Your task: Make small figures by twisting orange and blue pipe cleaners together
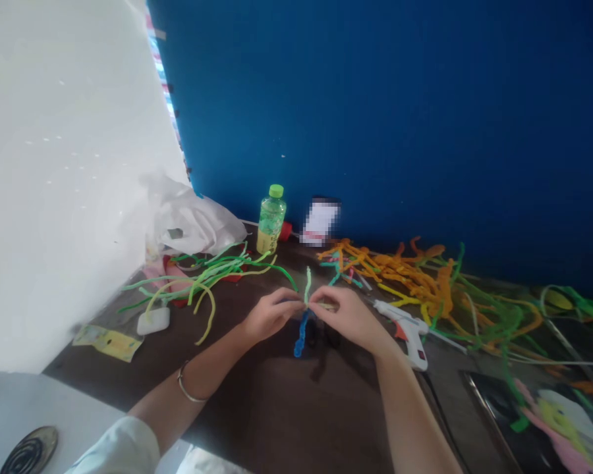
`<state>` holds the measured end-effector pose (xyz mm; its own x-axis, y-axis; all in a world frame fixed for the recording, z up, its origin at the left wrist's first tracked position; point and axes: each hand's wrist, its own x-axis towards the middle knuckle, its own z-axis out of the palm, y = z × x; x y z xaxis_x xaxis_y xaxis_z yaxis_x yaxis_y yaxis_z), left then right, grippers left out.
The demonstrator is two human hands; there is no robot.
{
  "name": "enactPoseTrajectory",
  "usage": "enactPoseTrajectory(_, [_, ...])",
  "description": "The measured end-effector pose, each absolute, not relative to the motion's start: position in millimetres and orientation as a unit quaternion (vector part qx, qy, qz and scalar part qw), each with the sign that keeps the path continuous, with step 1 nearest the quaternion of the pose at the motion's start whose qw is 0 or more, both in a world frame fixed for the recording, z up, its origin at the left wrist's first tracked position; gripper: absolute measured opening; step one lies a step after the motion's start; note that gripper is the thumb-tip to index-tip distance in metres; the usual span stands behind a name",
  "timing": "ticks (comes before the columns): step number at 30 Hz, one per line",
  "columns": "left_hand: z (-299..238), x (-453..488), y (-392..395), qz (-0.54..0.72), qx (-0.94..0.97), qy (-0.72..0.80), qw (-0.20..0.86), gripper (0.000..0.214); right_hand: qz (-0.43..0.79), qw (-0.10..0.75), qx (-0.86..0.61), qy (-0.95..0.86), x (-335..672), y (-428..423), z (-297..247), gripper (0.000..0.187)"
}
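My left hand (271, 317) and my right hand (348, 317) meet above the middle of the dark table, fingertips pinched together. Between them is a pipe cleaner piece: a twisted blue pipe cleaner (300, 334) hangs below the fingers, and a pale green pipe cleaner (308, 283) sticks up above them. How the two join is hidden by the fingertips. A bright green pipe cleaner (285, 270) curves from the left pile towards my left hand; I cannot tell whether it touches. Right of my right hand lies a white hot glue gun (408, 332) with an orange trigger.
Green pipe cleaners (217, 268) lie at left, near a white case (153, 320) and a yellow packet (111, 343). A green-capped bottle (271, 224) and a blurred phone (320, 222) stand behind. Orange pipe cleaners (400, 271) pile up at right. A blue wall (375, 118) bounds the back.
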<state>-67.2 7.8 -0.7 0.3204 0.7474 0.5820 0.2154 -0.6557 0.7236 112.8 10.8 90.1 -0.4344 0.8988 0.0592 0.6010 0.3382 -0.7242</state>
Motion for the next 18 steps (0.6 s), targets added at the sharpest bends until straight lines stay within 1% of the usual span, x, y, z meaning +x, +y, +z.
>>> enactPoseTrajectory(5, [-6.5, -69.4, 5.4, 0.485, 0.742, 0.345, 0.309, 0.019, 0.395, 0.217, -0.46, -0.765, 118.1, 14.7, 87.5, 0.016])
enactPoseTrajectory(9, [-7.1, -69.6, 4.5, 0.494, 0.75, 0.337, 0.282, 0.023, 0.484, 0.219, -0.455, -0.715, 119.2, 19.1, 86.4, 0.022])
enactPoseTrajectory(13, [-5.1, -66.4, 5.2, 0.51, 0.75, 0.324, 0.271, 0.024, 0.574, 0.227, -0.484, -0.621, 120.7, 23.7, 78.8, 0.024])
enactPoseTrajectory(18, [1.7, -61.3, 8.6, 0.549, 0.687, 0.334, 0.339, 0.017, 0.677, 0.278, -0.448, -0.514, 121.6, 28.7, 59.5, 0.026])
